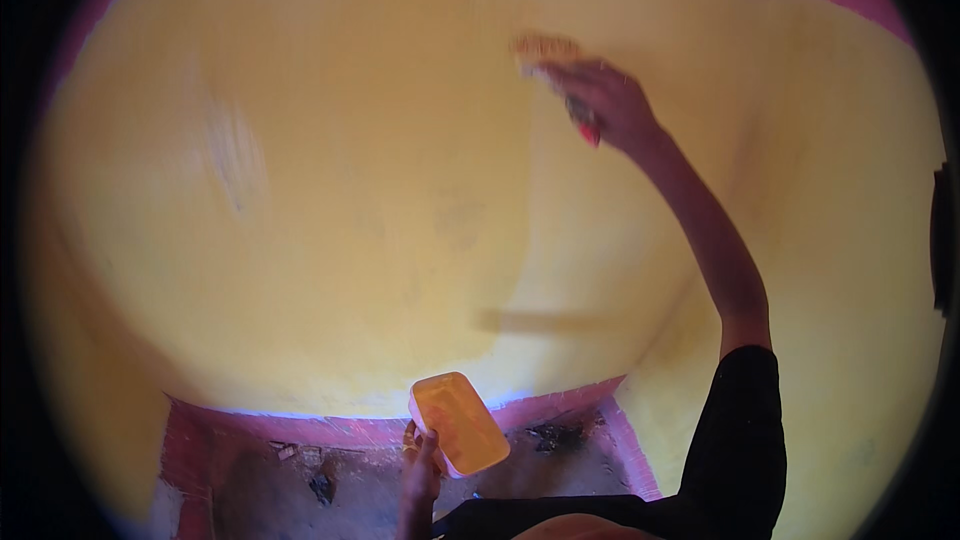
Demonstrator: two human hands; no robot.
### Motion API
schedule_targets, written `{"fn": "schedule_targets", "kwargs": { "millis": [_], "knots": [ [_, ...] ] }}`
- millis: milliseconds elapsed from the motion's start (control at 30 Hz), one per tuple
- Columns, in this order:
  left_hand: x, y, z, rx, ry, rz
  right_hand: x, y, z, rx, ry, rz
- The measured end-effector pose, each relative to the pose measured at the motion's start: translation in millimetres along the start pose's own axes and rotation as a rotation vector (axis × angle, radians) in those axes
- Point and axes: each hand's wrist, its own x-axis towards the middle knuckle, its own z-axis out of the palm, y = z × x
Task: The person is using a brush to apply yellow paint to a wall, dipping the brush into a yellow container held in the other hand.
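Observation:
My right hand (604,97) is raised high and grips a wide paintbrush (544,49), its bristles at the yellow wall (405,165). The brush's handle, with a red end, sticks out below my palm. Motion blurs the brush a little, so whether the bristles press on the wall is hard to tell. Low in the view, my left hand (421,461) holds a rectangular plastic tub (461,424) by its left side. Yellow-orange paint coats the tub's inside. A darker yellow area covers the wall left of the brush, with a paler one to its right.
A pink band (300,429) runs along the wall's foot. Debris (322,487) and a dark heap (559,436) lie on the floor (262,484). The side wall (810,315) meets this wall at a right-hand corner. A dark object (940,240) shows at the far right rim.

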Motion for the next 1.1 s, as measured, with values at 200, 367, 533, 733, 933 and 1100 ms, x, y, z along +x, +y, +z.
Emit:
{"fn": "schedule_targets", "kwargs": {
  "millis": [200, 367, 533, 733, 933, 1100],
  "knots": [
    [7, -12, -9, -0.034, -0.004, 0.003, -63, -50, 18, 0.21, -0.344, 0.054],
    [7, -11, -15, -0.007, -0.014, -0.055, 26, -3, -14, 0.263, -0.238, -0.031],
    [9, -7, -16, -0.051, -0.041, -0.056, 146, 63, -47, 0.054, -0.034, 0.377],
    [12, -19, -25, -0.048, -0.005, -0.056, 148, 50, -43, 0.024, 0.198, 0.045],
    [10, -20, -31, -0.029, 0.027, -0.031, 49, -44, -2, 0.05, -0.317, 0.151],
    [10, -13, -25, -0.017, -0.057, -0.037, 54, -25, -5, 0.333, -0.362, 0.03]
  ]
}}
